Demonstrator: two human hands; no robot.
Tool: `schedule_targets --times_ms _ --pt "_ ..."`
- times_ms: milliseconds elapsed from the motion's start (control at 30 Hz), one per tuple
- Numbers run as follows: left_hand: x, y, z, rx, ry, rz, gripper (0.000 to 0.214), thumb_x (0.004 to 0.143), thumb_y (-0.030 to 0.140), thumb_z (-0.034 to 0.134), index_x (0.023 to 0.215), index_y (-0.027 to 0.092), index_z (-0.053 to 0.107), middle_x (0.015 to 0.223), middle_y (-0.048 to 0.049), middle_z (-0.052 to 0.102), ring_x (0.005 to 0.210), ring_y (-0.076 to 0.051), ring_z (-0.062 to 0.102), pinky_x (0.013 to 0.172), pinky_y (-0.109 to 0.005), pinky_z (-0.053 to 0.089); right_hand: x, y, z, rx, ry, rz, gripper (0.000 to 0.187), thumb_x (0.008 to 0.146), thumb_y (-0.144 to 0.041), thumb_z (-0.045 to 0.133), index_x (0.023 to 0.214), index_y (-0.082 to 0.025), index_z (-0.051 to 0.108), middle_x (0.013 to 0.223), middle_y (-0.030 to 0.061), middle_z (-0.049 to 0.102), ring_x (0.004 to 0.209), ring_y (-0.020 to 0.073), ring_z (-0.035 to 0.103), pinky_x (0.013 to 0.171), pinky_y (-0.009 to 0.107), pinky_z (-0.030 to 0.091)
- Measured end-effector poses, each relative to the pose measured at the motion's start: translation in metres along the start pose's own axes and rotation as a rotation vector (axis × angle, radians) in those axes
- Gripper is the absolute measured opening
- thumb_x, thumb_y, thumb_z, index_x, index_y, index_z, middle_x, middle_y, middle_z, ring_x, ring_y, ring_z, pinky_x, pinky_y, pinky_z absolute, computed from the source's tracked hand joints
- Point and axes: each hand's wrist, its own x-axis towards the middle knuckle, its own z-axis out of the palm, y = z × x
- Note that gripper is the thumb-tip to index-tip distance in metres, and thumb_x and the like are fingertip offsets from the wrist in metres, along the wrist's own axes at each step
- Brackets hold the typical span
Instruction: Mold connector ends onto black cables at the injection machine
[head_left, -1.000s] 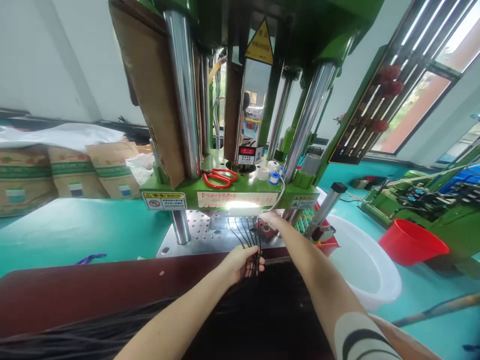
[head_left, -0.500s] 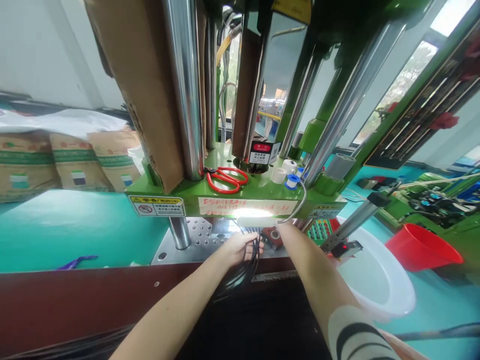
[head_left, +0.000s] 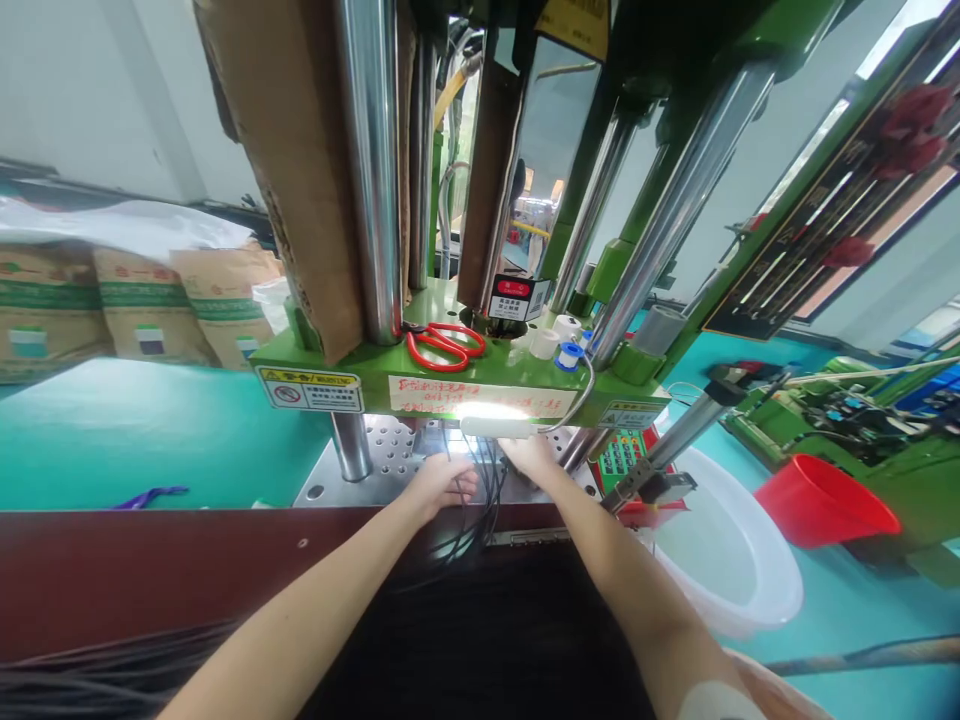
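A green vertical press machine (head_left: 465,380) with chrome columns stands in front of me. Several thin black cables (head_left: 480,500) run from my lap up onto its perforated steel plate (head_left: 390,450), under a small white lamp (head_left: 495,428). My left hand (head_left: 442,482) rests on the plate's front edge, fingers curled on the cables. My right hand (head_left: 531,455) reaches under the lamp at the cable ends; its fingers are mostly hidden.
Red scissors (head_left: 442,345) and small tape rolls (head_left: 559,340) lie on the green platen. A white basin (head_left: 742,560) and a red bucket (head_left: 825,500) sit at right. Paper sacks (head_left: 142,310) are stacked at left. A dark brown bench edge (head_left: 150,570) runs before me.
Both hands have moved forward, further under the green platen; my left hand has slid up the cables from the bench edge onto the steel plate. The view has shifted closer.
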Motion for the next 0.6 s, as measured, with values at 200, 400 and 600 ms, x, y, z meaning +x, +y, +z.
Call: schedule_targets --times_ms 200,400,600 --pt "0.008 0.006 -0.017 0.512 0.407 0.258 0.033 0.078 0.033 0.046 0.108 0.018 0.044 0.074 -0.0035 0.058 0.076 -0.020 0.059 0.072 -0.034 0.044 -0.007 -0.001 0.011 -0.095 0.028 0.026 0.033 0.085 -0.022 0.036 0.090 -0.012 0.066 0.087 0.0137 0.067 0.086 0.0232 0.060 0.075 0.030 0.042" --pt "0.019 0.010 -0.020 1.048 0.510 0.335 0.032 0.082 0.021 0.035 0.107 0.010 0.052 0.079 -0.0165 0.063 0.085 -0.030 0.060 0.078 -0.044 0.040 -0.005 -0.005 0.011 -0.141 0.037 0.033 0.035 0.087 -0.019 0.033 0.093 -0.016 0.067 0.087 0.0129 0.068 0.090 0.0238 0.060 0.079 0.031 0.042" --pt "0.026 0.021 -0.019 1.254 0.549 0.357 0.033 0.080 0.016 0.033 0.101 0.008 0.057 0.082 -0.0186 0.064 0.083 -0.030 0.061 0.072 -0.042 0.042 -0.004 -0.009 0.005 -0.148 0.016 0.012 0.033 0.086 -0.018 0.035 0.097 -0.015 0.066 0.090 0.0142 0.067 0.089 0.0244 0.061 0.079 0.033 0.043"
